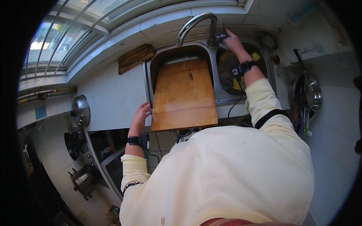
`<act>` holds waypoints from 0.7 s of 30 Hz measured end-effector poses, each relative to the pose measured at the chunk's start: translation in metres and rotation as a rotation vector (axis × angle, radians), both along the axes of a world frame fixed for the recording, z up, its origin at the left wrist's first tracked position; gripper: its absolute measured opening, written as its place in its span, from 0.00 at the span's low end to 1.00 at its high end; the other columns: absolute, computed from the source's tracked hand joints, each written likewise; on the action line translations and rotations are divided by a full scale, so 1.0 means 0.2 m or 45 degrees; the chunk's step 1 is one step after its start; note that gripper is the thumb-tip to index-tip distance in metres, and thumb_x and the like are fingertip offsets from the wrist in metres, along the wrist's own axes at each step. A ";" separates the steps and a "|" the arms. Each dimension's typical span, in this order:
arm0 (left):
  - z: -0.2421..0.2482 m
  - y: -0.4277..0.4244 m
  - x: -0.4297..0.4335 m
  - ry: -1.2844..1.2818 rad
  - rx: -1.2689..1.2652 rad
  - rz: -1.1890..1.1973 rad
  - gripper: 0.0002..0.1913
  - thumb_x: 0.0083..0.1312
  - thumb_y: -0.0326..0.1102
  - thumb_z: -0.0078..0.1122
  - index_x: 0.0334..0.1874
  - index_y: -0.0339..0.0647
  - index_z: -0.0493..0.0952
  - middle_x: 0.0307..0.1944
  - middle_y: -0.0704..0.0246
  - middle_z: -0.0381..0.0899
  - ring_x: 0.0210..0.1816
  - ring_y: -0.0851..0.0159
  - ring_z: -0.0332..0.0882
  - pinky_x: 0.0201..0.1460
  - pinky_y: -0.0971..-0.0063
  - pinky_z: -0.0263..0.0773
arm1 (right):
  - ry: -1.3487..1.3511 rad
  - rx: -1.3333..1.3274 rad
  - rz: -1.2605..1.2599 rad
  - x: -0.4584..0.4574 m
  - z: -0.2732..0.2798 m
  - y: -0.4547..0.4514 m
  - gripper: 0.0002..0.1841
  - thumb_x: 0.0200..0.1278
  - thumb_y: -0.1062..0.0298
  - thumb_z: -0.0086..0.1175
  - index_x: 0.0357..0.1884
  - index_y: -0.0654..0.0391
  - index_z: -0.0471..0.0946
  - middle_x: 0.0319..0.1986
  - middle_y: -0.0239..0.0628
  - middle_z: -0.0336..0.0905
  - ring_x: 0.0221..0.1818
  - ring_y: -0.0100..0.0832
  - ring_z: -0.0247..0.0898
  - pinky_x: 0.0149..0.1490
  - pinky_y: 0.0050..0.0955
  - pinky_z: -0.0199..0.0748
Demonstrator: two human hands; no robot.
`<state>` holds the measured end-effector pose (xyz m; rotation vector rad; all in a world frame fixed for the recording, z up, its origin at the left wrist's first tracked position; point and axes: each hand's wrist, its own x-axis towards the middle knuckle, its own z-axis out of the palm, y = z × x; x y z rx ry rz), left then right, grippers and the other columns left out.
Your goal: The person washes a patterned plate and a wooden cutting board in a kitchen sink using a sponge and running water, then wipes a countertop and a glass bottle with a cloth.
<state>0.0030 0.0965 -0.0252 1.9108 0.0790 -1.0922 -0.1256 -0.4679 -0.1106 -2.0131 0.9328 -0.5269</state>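
Observation:
A wooden cutting board point(185, 96) rests slanting over the left basin of a steel double sink point(215, 63), its near end past the counter's front edge. Beside the board's left edge is my left hand point(142, 114), fingers bent; whether they grip anything cannot be told. My right hand point(233, 42) is at the lever of the chrome faucet point(212, 32), over the right basin; the exact finger contact is too small to tell. The faucet's spout points down over the left basin, and no water can be made out. Yellow and dark items lie in the right basin.
A bundle of wooden slats point(135, 58) lies left of the sink. A steel lid or pan point(81, 110) stands at the counter's left end. Pans and a strainer point(313, 93) hang at the right. A dark cable point(232, 108) runs from my right wrist over the counter edge.

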 end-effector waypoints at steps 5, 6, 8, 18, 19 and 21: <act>-0.15 0.11 -0.06 0.867 -0.229 0.356 0.20 0.79 0.44 0.54 0.64 0.38 0.77 0.56 0.63 0.86 0.55 0.59 0.85 0.60 0.65 0.80 | 0.130 0.024 0.109 -0.37 0.01 0.39 0.17 0.60 0.64 0.64 0.51 0.56 0.84 0.46 0.48 0.87 0.52 0.43 0.84 0.57 0.36 0.79; -0.17 0.12 -0.07 1.019 -0.339 0.384 0.18 0.76 0.41 0.59 0.62 0.40 0.78 0.54 0.64 0.87 0.53 0.59 0.86 0.61 0.63 0.80 | 0.023 0.034 0.127 -0.43 0.00 0.48 0.16 0.59 0.66 0.65 0.49 0.58 0.85 0.42 0.45 0.87 0.48 0.40 0.83 0.55 0.35 0.78; -0.19 0.14 -0.09 0.889 -0.344 0.321 0.19 0.73 0.39 0.61 0.63 0.41 0.78 0.55 0.63 0.86 0.55 0.59 0.85 0.63 0.63 0.80 | 0.016 0.164 0.205 -0.54 -0.03 0.61 0.14 0.59 0.65 0.66 0.45 0.59 0.86 0.37 0.40 0.86 0.41 0.35 0.81 0.51 0.33 0.78; 0.04 -0.02 -0.16 0.788 -0.645 0.501 0.20 0.70 0.35 0.63 0.61 0.35 0.75 0.55 0.59 0.84 0.56 0.56 0.85 0.54 0.63 0.85 | -0.146 1.818 -0.185 -0.92 0.24 0.99 0.40 0.73 0.23 0.42 0.57 0.53 0.84 0.42 0.39 0.90 0.37 0.29 0.86 0.32 0.21 0.73; 0.08 -0.05 -0.16 0.799 -0.686 0.529 0.19 0.70 0.35 0.63 0.59 0.35 0.75 0.54 0.59 0.84 0.55 0.56 0.85 0.52 0.64 0.86 | -0.293 1.834 -0.128 -0.94 0.34 1.06 0.41 0.72 0.22 0.42 0.58 0.53 0.82 0.44 0.40 0.90 0.39 0.29 0.87 0.32 0.22 0.73; 0.17 -0.12 -0.16 0.784 -0.702 0.570 0.17 0.70 0.33 0.63 0.58 0.36 0.75 0.55 0.58 0.83 0.53 0.55 0.85 0.47 0.67 0.87 | -0.649 1.868 0.072 -0.95 0.55 1.21 0.42 0.70 0.21 0.43 0.61 0.52 0.80 0.47 0.42 0.89 0.43 0.28 0.88 0.30 0.23 0.75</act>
